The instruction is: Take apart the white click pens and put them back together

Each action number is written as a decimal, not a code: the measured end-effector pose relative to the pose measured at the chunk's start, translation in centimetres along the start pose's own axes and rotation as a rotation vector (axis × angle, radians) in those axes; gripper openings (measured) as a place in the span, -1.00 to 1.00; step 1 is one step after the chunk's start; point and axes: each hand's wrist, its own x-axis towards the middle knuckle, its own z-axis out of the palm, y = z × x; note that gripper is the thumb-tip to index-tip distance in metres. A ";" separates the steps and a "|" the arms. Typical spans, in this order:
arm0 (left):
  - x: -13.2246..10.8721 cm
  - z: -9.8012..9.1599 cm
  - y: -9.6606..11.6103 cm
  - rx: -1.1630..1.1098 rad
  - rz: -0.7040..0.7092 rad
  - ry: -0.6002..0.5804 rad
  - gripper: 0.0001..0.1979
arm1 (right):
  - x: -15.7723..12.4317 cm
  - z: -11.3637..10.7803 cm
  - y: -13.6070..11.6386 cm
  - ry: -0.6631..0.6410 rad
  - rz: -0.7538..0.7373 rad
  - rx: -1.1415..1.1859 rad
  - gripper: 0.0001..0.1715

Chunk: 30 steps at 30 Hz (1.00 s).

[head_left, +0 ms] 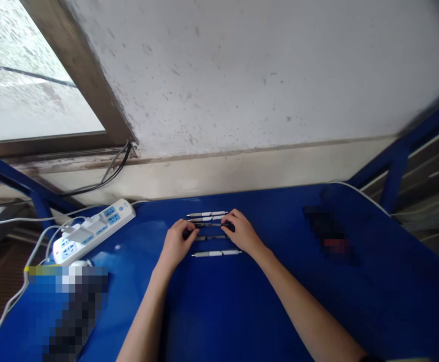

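My left hand (176, 244) and my right hand (245, 235) meet over a row of pens on the blue table. Between them lies a dark pen (209, 225), pinched at its left end by the left fingers and at its right end by the right fingers. Just beyond it are two white pens, one farther (206, 214) and one nearer (205, 219), close together and roughly parallel. A second dark pen (216, 237) rests just nearer to me, its ends partly hidden by the hands. Closest to me is another white pen (216, 253), lying crosswise.
On the left of the blue table (211, 311) stands a white power strip (94, 231) with plugs and white cables. A blurred dark object (79, 311) lies in front of it. Another dark, partly red blurred object (328, 234) is at the right. A wall (249, 90) closes off the back.
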 end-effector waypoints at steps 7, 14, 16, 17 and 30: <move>-0.3 0.5 1.1 0.010 0.180 -0.244 -0.82 | 0.0 -0.2 0.2 -0.038 -0.056 -0.027 -0.91; -0.7 -0.3 1.0 -0.041 0.206 -0.317 -0.81 | -0.1 -0.1 0.2 -0.035 -0.064 -0.036 -0.91; -0.8 -0.4 1.0 -0.043 0.215 -0.322 -0.81 | -0.2 -0.1 0.3 -0.040 -0.064 -0.036 -0.91; -0.8 -0.4 1.1 -0.046 0.217 -0.322 -0.81 | -0.2 -0.1 0.3 -0.037 -0.059 -0.030 -0.91; -0.3 0.3 0.1 0.068 0.118 0.086 -0.74 | -1.0 0.0 0.2 0.140 0.136 0.253 -0.82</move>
